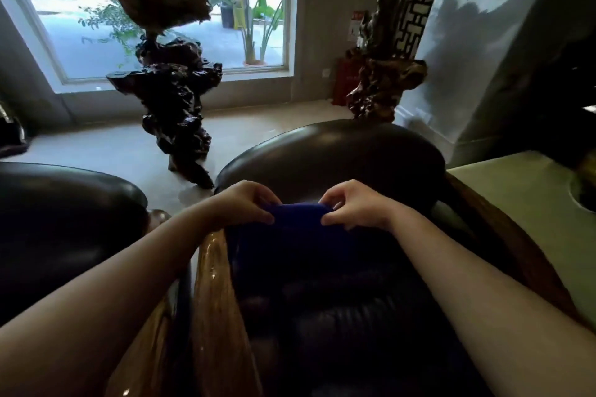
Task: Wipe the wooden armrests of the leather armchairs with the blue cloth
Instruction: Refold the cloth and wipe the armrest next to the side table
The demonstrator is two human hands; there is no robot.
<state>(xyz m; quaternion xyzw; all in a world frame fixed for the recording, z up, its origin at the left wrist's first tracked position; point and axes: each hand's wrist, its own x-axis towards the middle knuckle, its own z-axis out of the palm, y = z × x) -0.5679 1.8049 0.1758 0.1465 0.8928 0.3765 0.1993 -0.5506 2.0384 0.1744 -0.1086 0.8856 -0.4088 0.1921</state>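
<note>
A dark blue cloth [296, 232] hangs over the seat of the dark leather armchair [335, 151] in front of me. My left hand [248, 203] pinches its top left corner and my right hand [351, 206] pinches its top right corner, stretching the upper edge between them. The chair's glossy wooden left armrest [216, 293] runs toward me just under my left forearm. Its wooden right armrest [509, 242] curves along the right side, beyond my right forearm. A second dark leather armchair [64, 213] stands at the left, with a bit of its wooden armrest [159, 214] showing.
A tall gnarled root sculpture [174, 106] stands on the pale floor behind the chairs, before a large window [161, 10]. Another carved wood piece [383, 80] rises at the back right. A pale side table [529, 203] adjoins the right armrest.
</note>
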